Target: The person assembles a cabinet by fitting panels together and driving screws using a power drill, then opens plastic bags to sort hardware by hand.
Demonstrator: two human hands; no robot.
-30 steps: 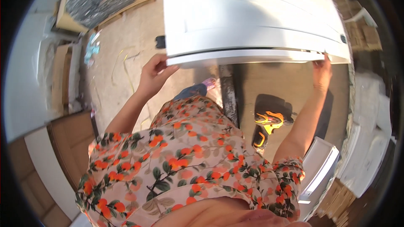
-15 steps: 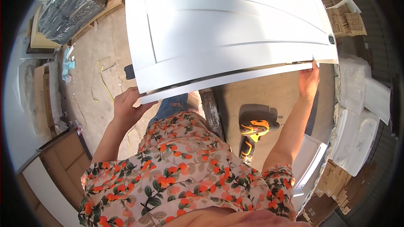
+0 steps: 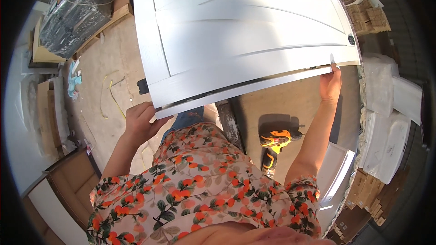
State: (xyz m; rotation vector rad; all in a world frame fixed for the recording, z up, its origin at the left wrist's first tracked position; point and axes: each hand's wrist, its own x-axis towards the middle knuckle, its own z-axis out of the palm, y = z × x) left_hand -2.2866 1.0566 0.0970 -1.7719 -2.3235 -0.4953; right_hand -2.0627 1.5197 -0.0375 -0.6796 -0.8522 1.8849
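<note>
Left hand [image 3: 140,122] grip clamped on white strip [image 3: 236,91]; right hand [image 3: 330,84] likewise, apparently.

From my feed, the white strip [image 3: 227,93] now slants, left end nearer, instead of running almost level. My left hand [image 3: 141,120] sits nearer too.

Left grip [image 3: 140,123]: fingers curled, thumb extended rightward. Right grip [image 3: 330,86]: farther forward, fingertips pointing ahead. Left forearm [image 3: 121,155], right forearm [image 3: 315,134]: bare, reaching forward, well apart.
</note>
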